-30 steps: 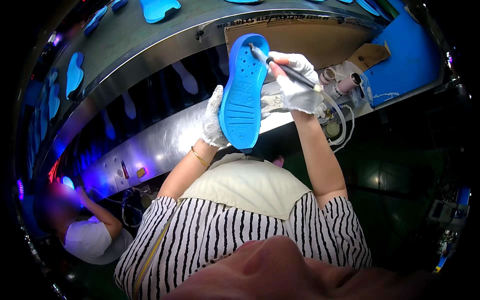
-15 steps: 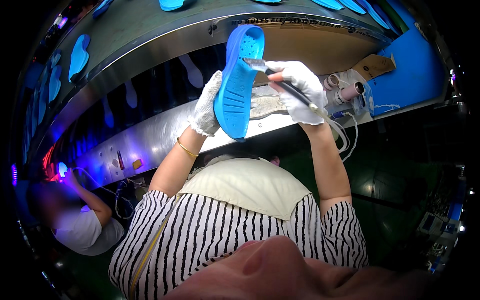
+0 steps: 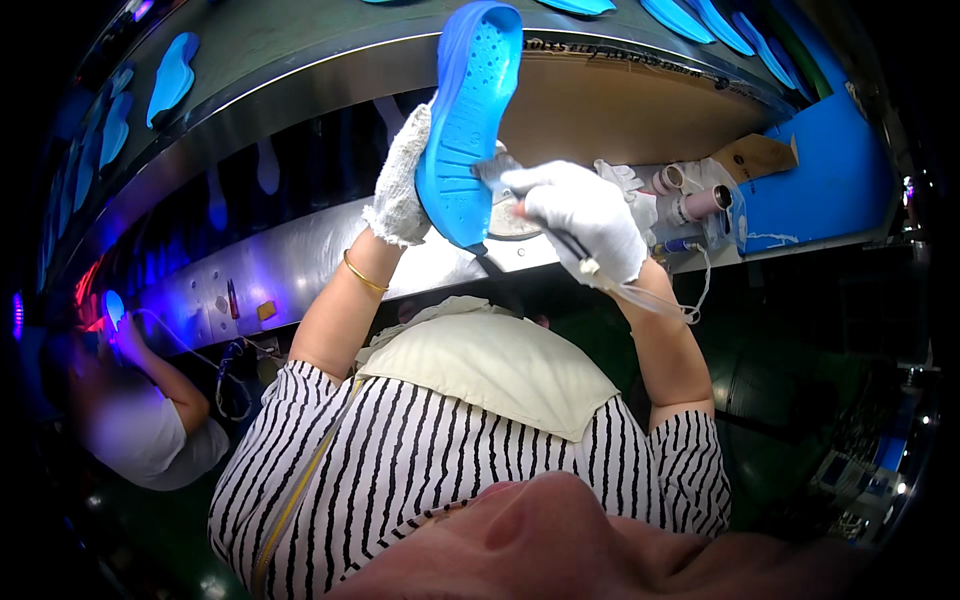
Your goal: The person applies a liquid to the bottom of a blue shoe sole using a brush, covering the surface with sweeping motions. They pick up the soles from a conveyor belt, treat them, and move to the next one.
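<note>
right hand, white-gloved, centre frame, closed round a thin brush-like tool, tip at sole edge | left hand gripping upright blue moulded rubber shoe sole, upper centre | coating judged mid-way, sole unreleased | more blue soles on grey conveyor, top

Dim workshop, steel conveyor, violet light

Lighting: your centre frame is bright and sharp; violet glow at the left edge. Glare streaks the metal conveyor rim. Fisheye bends edges; corners black; lower foreground blurred.
</note>
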The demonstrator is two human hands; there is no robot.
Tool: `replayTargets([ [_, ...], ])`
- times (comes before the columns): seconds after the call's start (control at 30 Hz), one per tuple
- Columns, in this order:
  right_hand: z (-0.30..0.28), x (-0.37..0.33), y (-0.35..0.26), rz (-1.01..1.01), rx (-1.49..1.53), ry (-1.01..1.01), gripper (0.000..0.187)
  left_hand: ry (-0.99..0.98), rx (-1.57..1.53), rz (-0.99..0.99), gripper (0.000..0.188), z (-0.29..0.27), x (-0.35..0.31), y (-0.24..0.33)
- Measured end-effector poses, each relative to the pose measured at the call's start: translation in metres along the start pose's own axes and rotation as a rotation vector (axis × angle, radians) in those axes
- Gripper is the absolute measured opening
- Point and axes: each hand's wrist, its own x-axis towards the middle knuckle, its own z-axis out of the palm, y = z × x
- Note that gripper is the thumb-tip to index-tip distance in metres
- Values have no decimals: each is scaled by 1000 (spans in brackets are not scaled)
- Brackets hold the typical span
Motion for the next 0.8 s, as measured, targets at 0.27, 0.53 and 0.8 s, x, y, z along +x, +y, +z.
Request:
replayTargets([
  [0.27,-23,10,-18,-21,-97,109,21,-102,-38,172,67,7,-1,63],
  [0.53,-1,7,-9,89,66,290,25,-106,-112,367,73,-31,16,222],
  [0.8,-1,2,3,99,37,292,26,239,-291,478,73,-67,13,212],
])
